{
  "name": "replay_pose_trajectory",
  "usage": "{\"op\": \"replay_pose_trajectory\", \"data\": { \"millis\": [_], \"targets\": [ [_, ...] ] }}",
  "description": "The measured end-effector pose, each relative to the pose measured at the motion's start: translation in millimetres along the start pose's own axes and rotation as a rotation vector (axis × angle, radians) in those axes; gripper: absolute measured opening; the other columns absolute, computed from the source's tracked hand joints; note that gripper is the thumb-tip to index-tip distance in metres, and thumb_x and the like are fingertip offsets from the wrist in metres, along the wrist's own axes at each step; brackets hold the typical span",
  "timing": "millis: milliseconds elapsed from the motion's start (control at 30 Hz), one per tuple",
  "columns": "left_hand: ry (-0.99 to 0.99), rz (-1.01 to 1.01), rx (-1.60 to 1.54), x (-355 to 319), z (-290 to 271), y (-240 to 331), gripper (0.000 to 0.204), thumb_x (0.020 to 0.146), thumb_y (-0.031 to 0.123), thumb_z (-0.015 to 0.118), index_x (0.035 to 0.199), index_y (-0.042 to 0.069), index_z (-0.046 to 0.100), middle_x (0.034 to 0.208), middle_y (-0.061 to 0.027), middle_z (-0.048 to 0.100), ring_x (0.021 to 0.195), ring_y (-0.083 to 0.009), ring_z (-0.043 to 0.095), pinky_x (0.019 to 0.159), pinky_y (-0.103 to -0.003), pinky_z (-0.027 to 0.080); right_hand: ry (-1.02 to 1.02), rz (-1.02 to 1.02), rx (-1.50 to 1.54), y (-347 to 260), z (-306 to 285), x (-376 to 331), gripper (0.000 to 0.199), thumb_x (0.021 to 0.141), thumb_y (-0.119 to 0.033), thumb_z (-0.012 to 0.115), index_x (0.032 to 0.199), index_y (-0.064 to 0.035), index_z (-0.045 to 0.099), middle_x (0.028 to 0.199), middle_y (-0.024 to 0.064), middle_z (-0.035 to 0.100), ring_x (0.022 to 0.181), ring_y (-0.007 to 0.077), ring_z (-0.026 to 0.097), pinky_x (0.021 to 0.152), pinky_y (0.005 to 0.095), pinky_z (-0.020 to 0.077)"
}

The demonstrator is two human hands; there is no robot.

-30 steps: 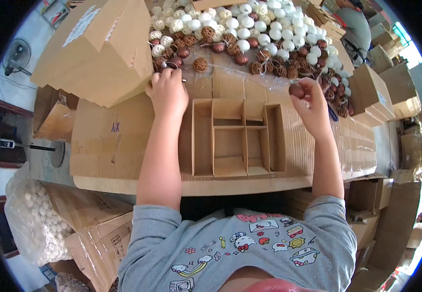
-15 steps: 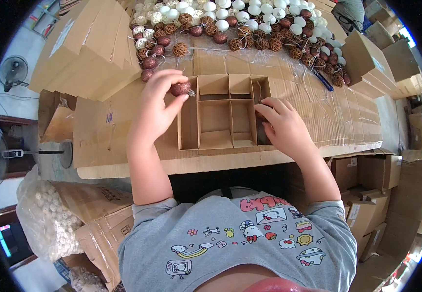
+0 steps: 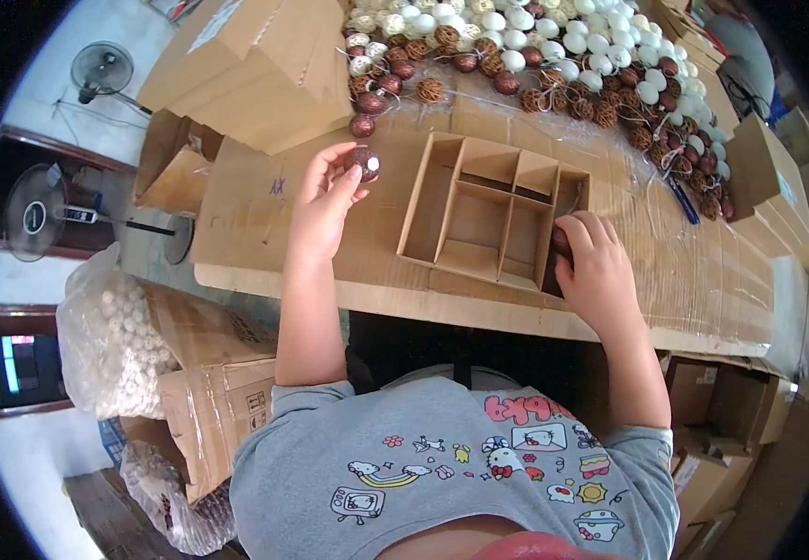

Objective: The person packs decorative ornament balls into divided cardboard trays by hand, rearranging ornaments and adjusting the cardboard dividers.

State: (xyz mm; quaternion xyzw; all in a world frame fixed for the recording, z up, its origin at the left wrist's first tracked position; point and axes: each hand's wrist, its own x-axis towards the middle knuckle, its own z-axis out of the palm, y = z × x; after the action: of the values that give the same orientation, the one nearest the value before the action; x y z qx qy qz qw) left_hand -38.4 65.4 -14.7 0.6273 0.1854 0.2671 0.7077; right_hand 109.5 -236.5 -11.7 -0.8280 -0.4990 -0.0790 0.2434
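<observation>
Between the fingers and thumb of my left hand [image 3: 323,198] is a dark brown glittery ball [image 3: 365,159], with a white spot facing up. It is held above the table, left of a shallow cardboard box [image 3: 468,262] divided into several compartments. My right hand [image 3: 602,271] reaches into the narrow compartment on the box's right side. Its curled fingers grip another brown ball [image 3: 562,242], mostly hidden by the hand. A thin cord [image 3: 576,196] shows in that compartment's far end. The compartments to the left show bare cardboard floors.
Strings of white, brown glitter and brown woven balls [image 3: 554,98] cover the table's far side. Stacked cartons [image 3: 255,79] stand far left, more boxes [image 3: 767,187] at right. A blue pen-like tool [image 3: 683,201] lies right of the box. Bagged white balls [image 3: 115,341] sit lower left.
The view has swung, shifting the scene rightward and tilting it. My left hand has turned its ball so the white spot faces up. My right hand stays in the right compartment.
</observation>
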Motion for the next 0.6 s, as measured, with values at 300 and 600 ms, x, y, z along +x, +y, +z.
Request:
{"op": "replay_pose_trajectory", "data": {
  "millis": [300, 600],
  "targets": [
    [0.214, 0.264, 1.103, -2.8, -18.1, 5.0, 0.036, 0.085, 0.014, 0.066, 0.118, 0.005, 0.054, 0.106, -0.0101, 0.061, 0.088, -0.0237, 0.063, 0.075, -0.037, 0.052, 0.01, 0.052, -0.02, 5.2, -3.5, -9.1, 0.039, 0.069, -0.002, 0.064, 0.107, -0.0052, 0.053, 0.104, 0.0123, 0.055, 0.097, 0.0321, 0.055, 0.08, 0.0413, 0.0489],
    [0.14, 0.588, 1.613, 46.9, 1.3, -9.1, 0.044, 0.079, 0.016, 0.067, 0.121, 0.009, 0.055, 0.115, -0.0132, 0.057, 0.106, -0.0319, 0.056, 0.088, -0.043, 0.049, -0.05, 0.044, -0.049, 2.7, -9.3, -10.7, 0.038, 0.069, -0.002, 0.064, 0.106, -0.0064, 0.055, 0.103, 0.0116, 0.054, 0.095, 0.0318, 0.055, 0.079, 0.0413, 0.0496]
  ]
}}
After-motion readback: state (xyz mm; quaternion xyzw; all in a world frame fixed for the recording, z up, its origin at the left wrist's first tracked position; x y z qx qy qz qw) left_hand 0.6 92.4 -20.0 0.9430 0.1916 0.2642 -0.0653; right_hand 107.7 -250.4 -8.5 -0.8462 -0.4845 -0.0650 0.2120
